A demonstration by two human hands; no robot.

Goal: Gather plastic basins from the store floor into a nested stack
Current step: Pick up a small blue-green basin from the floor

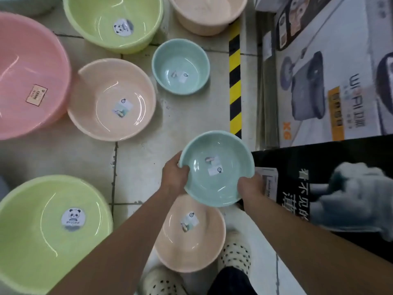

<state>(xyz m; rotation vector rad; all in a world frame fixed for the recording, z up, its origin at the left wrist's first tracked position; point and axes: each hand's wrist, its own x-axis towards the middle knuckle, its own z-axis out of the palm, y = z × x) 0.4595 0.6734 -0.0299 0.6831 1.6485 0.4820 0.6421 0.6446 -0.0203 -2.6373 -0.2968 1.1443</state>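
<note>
I hold a small teal basin point(217, 167) in the air with both hands. My left hand point(174, 174) grips its left rim and my right hand point(251, 187) grips its lower right rim. Directly below it on the floor sits a peach basin point(191, 235), partly hidden by the teal one. A second small teal basin point(180, 66) stands farther ahead. Another peach basin point(111, 99) lies to the left of centre.
A large pink basin point(29, 75) is at the left edge, green basins at bottom left point(51, 231) and top point(113, 21), a peach basin point(207, 12) at top. Boxed goods point(331, 77) line the right beyond yellow-black floor tape point(235, 81). My spotted shoes point(235, 255) are beside the near peach basin.
</note>
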